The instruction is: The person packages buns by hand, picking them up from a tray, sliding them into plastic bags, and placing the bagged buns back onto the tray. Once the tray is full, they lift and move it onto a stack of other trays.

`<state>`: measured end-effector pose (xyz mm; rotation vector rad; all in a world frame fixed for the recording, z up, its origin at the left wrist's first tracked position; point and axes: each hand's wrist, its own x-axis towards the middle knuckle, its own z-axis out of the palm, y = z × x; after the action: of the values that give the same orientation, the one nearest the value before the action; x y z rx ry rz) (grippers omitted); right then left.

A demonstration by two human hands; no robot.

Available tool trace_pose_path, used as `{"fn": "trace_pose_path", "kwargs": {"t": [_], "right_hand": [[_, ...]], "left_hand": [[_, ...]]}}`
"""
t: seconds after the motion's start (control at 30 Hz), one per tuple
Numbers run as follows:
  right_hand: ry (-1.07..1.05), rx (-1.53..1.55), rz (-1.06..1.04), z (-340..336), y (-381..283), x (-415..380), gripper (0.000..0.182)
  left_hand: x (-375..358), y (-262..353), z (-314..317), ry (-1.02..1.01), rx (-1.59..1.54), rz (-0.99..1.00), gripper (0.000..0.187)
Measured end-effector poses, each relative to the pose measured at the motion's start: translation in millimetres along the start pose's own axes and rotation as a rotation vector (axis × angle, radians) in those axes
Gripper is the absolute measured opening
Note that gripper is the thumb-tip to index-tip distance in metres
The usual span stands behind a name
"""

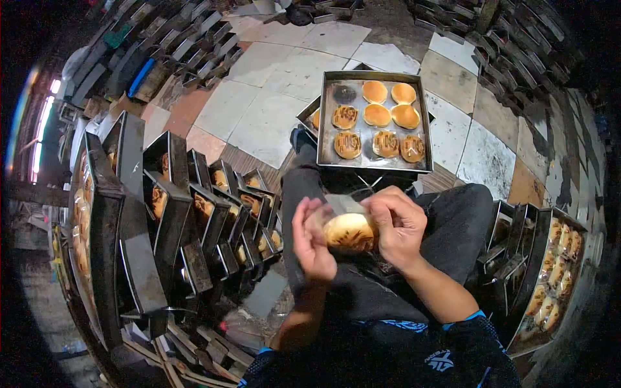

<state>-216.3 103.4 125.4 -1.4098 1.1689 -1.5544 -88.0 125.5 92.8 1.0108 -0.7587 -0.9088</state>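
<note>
Above my lap I hold a round, golden bun (350, 233) in a clear plastic bag with dark print. My left hand (312, 239), slightly blurred, is curved against the bag's left side. With fingers bent and pinched together, my right hand (396, 223) grips the bag's upper right edge. The loose top of the bag (344, 203) stands up between the hands. Just beyond my knees is a square metal tray (331, 158). Plain buns (376, 115) lie in its upper right part, and bagged buns with printed film (347, 145) lie along its front and left.
Stacked metal trays (145, 275) holding bagged buns rise close on my left. More trays stand at my right, one with several bagged buns (555, 271). Worn floor tiles (259, 116) stretch ahead, and piled trays (155, 52) line the back.
</note>
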Motion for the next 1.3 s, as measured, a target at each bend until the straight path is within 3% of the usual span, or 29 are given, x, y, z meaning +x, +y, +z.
{"fn": "trace_pose_path", "kwargs": {"t": [0.07,0.1,0.13,0.2,0.23,0.27,0.33,0.4,0.47,0.53,0.6,0.63,0.67,0.73,0.77,0.87,0.97,1.0,1.03,1.07,1.13,1.17,1.2,1.23,1.27,1.3], "right_hand": [[-0.039,0.064,0.085,1,-1,1,0.012],[-0.103,0.005,0.081,0,-11,6,0.011],[-0.169,-0.053,0.069,-1,-21,16,0.010],[-0.177,-0.363,-0.304,-3,-33,33,0.013],[-0.106,-0.325,-0.386,1,-19,30,0.014],[-0.040,-0.289,-0.469,6,6,22,0.015],[-0.166,-0.279,-0.139,26,55,26,0.010],[-0.203,-0.182,-0.147,28,90,14,0.009],[-0.194,-0.167,-0.148,33,82,14,0.009],[-0.168,-0.208,-0.247,35,79,18,0.010],[-0.145,-0.310,-0.313,52,83,31,0.009],[-0.152,-0.275,-0.380,69,86,42,0.008],[-0.160,-0.237,-0.447,78,90,52,0.008],[0.017,-0.320,-0.356,85,102,75,0.011],[0.095,-0.183,-0.035,78,98,81,0.018],[0.060,-0.346,0.062,67,92,28,0.026],[-0.046,-0.347,0.421,51,104,-48,0.030],[-0.077,-0.300,0.577,47,107,-65,0.031],[-0.198,-0.345,0.571,38,111,-72,0.029],[-0.185,-0.346,0.577,30,107,-69,0.029],[-0.229,-0.497,0.344,19,87,-44,0.026],[-0.191,-0.505,0.280,17,69,-20,0.021],[-0.211,-0.478,0.260,19,55,-5,0.013],[-0.331,-0.378,-0.002,25,48,11,0.007],[-0.390,-0.355,-0.158,39,37,28,0.024],[-0.486,-0.388,-0.171,53,37,35,0.033]], "left_hand": [[18,14,-34,-0.250,0.348,0.141,0.024],[26,16,-36,-0.164,0.531,0.392,0.009],[28,23,-42,-0.092,0.548,0.399,0.008],[41,40,-59,-0.110,0.585,0.638,0.007],[51,31,-72,-0.122,0.629,0.833,0.009],[56,19,-77,-0.116,0.630,0.828,0.009],[61,-3,-88,-0.104,0.849,0.682,0.011],[65,-19,-103,-0.091,0.843,0.684,0.010],[62,-32,-119,-0.095,0.839,0.653,0.010],[65,-43,-117,-0.075,0.731,0.666,0.010],[73,-53,-108,-0.195,0.633,0.628,0.009],[78,-57,-96,-0.180,0.798,0.689,0.007],[90,-57,-78,-0.120,0.744,0.694,0.008],[103,-47,-61,0.173,0.613,0.387,0.013],[107,-41,-77,0.237,0.520,0.093,0.019],[69,-32,-117,0.109,0.415,-0.075,0.023],[21,-17,-123,0.254,0.303,-0.182,0.022],[7,-8,-127,0.061,0.715,-0.101,0.021],[-1,-3,-129,-0.148,1.113,-0.003,0.020],[-7,-7,-132,-0.162,1.113,-0.004,0.020],[-17,-17,-141,0.081,0.780,0.300,0.016],[-8,-5,-148,0.085,0.786,0.304,0.016],[15,14,-156,-0.096,0.864,0.208,0.014],[35,27,-152,-0.278,0.933,0.111,0.012],[56,22,-120,-0.115,0.814,0.279,0.012],[74,23,-111,-0.020,0.747,-0.037,0.013]]}}
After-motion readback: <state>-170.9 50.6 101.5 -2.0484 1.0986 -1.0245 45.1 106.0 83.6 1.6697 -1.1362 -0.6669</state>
